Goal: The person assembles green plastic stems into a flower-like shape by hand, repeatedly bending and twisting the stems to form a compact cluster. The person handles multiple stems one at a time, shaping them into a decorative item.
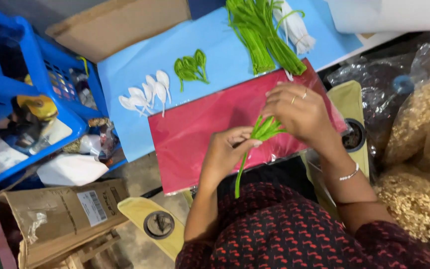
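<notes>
- Seen from above, a person's left hand point(225, 149) pinches a green artificial flower stem point(242, 169) between thumb and fingers, over the near edge of a red sheet point(195, 134).
- The stem runs from the leafy green tip point(267, 128) between the two hands down past the sheet's near edge toward the person's lap, which is clothed in dark red-patterned fabric point(284, 234).
- The right hand point(299, 112), wearing rings and a beaded bracelet, curls its fingers around the leafy tip; how tightly the fingertips close cannot be told, as they face away from the camera.
- The red sheet lies askew across the near right part of a blue worktop point(125, 79), its right corner reaching the worktop's right edge.
- A bare strip of blue remains between the red sheet and the parts laid out beyond it.
- White plastic petals point(148, 94) lie in a loose fan near the worktop's left edge; green plastic leaves point(191, 67) sit just right of them, apart.
- A bundle of green stems point(262, 35) lies at the far edge, with a bundle of white pieces point(297, 30) touching its right side.
- A blue plastic crate point(21, 79), filled with odds and ends, crowds the worktop's left edge.
- A cardboard box point(65, 214) stands below the crate, beside the left elbow.
- Clear bags of tan material point(424, 149) hem in the right side.
</notes>
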